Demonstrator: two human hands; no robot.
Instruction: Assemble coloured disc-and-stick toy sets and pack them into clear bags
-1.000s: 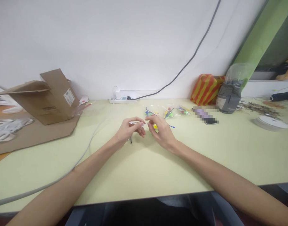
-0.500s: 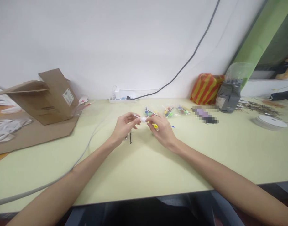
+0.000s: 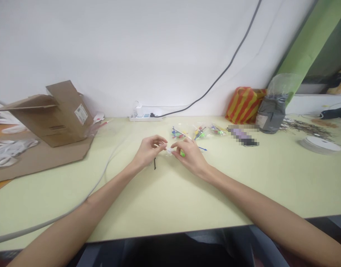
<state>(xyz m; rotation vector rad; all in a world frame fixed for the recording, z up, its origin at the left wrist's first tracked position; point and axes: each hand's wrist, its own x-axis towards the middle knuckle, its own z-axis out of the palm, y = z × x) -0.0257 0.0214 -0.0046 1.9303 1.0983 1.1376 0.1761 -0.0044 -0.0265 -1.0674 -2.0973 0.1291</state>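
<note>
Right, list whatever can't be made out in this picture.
Head view:
White piece between left hand and right hand: too small and blurred to tell its shape or grip.
Green piece: partly hidden behind the right hand.
Blue arrow: one end hidden behind the same hand.
Cardboard box label: print too small to read.

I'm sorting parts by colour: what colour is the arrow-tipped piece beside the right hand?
Blue; the arrow-tipped piece shows in the head view.

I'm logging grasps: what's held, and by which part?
A small white piece, seemingly by its right end, in the right hand; what the left hand holds is unclear.
</note>
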